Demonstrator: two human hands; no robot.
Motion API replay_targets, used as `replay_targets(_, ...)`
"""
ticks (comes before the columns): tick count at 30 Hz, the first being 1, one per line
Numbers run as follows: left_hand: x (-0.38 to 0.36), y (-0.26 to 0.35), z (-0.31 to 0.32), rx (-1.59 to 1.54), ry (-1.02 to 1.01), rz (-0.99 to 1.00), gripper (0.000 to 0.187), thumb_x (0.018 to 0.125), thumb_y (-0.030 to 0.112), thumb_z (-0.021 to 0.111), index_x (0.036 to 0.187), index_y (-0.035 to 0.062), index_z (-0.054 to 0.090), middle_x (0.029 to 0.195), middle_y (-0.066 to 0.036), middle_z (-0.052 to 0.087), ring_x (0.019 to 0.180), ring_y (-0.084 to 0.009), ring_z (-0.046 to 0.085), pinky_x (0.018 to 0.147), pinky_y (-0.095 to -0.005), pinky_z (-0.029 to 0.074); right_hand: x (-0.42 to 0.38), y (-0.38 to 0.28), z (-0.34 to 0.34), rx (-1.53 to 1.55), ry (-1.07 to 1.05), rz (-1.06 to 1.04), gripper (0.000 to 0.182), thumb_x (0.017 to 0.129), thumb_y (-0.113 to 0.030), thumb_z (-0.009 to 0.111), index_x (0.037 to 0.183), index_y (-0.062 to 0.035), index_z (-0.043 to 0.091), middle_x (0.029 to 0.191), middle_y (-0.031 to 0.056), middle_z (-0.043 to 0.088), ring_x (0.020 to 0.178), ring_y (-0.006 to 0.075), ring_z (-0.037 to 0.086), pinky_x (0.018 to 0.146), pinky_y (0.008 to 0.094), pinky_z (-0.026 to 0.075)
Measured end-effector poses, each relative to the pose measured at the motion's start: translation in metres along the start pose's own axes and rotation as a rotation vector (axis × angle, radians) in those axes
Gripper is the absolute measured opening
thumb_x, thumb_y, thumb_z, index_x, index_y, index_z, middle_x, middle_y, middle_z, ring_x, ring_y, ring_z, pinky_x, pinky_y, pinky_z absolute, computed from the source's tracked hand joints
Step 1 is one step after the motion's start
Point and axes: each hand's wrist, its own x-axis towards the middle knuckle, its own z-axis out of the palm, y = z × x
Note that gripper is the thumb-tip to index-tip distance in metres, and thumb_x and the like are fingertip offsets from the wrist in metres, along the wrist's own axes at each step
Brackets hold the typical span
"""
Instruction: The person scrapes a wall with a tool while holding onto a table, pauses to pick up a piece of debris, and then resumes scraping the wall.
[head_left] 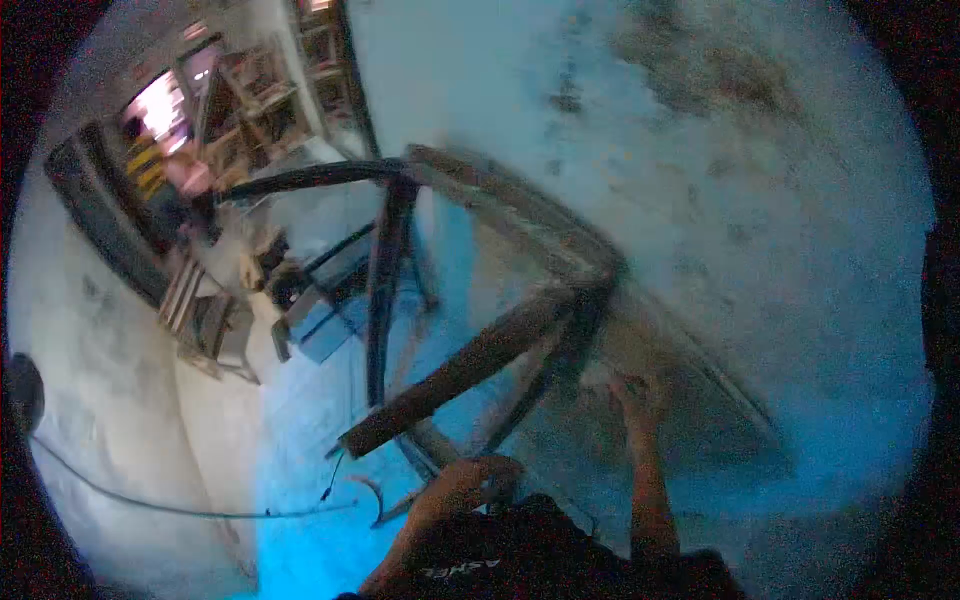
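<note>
Left hand (pixel 465 485) wraps the near lower bar of the metal frame (pixel 480 360); right hand (pixel 640 395) presses flat, fingers spread (blurred), on the wall (pixel 700 200): steady the frame low.

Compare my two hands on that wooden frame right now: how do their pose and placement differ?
The left hand sits low and near the body, fingers curled round a lower piece of the wooden frame. The right hand is stretched out further on a straight forearm, fingers spread flat near the frame's corner joint against the wall. The left looks like a grip; the right looks more like a press, though blur hides detail. Both are bare and touch the frame.
</note>
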Motion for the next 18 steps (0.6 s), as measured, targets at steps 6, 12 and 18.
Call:
replay_targets(6,-0.006,-0.027,0.045,0.003,0.249,-0.015,0.037,0.081,0.025,0.05,0.115,0.0115,0.045,0.094,-0.013,0.059,0.081,-0.0289,0.057,0.07,-0.0398,0.045,-0.102,0.087,-0.01,0.138,-0.534,0.428,0.036,0.071,-0.021,0.062,0.103,-0.0074,0.052,0.096,0.0072,0.052,0.086,0.0189,0.051,0.071,0.0348,0.043)
replay_targets(12,-0.012,-0.012,0.087,-0.211,0.435,-0.169,0.031,0.081,0.026,0.052,0.106,0.0073,0.05,0.086,-0.013,0.059,0.073,-0.0229,0.056,0.064,-0.0362,0.044,-0.123,0.05,-0.02,0.005,-0.832,0.565,0.043,0.069,-0.016,0.063,0.11,-0.0138,0.05,0.106,0.011,0.051,0.106,0.0247,0.044,0.084,0.0365,0.04)
replay_targets(18,-0.024,0.022,0.126,-0.482,0.452,-0.208,0.025,0.082,0.024,0.052,0.095,0.0031,0.055,0.08,-0.008,0.059,0.069,-0.0148,0.052,0.064,-0.0321,0.042,-0.123,0.029,-0.064,-0.257,-0.986,-0.25,0.044,0.073,-0.02,0.06,0.115,-0.0174,0.048,0.11,0.0133,0.05,0.109,0.0298,0.042,0.087,0.0407,0.039)
